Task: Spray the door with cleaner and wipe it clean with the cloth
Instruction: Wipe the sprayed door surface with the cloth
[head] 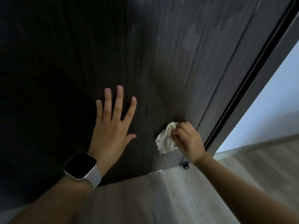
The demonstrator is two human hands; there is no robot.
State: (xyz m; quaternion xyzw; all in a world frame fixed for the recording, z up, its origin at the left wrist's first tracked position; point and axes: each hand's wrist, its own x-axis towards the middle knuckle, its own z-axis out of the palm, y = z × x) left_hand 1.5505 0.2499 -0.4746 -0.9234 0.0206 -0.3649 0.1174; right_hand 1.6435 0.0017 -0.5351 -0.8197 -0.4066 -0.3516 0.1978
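Note:
A dark wood-grain door [145, 54] fills most of the view, with lighter damp patches high on its right side. My left hand [111, 125] lies flat against the door, fingers straight and spread, a watch on its wrist. My right hand [188, 139] grips a crumpled cream cloth [165, 141] and holds it against the lower right part of the door, close to its edge. No spray bottle is in view.
The door frame [242, 94] runs diagonally along the right, with a pale wall [267, 118] beyond it. A small black door stop [185, 164] sits at the door's bottom corner. Grey wood-look floor [161, 199] lies below, with white droplets near the door's bottom edge.

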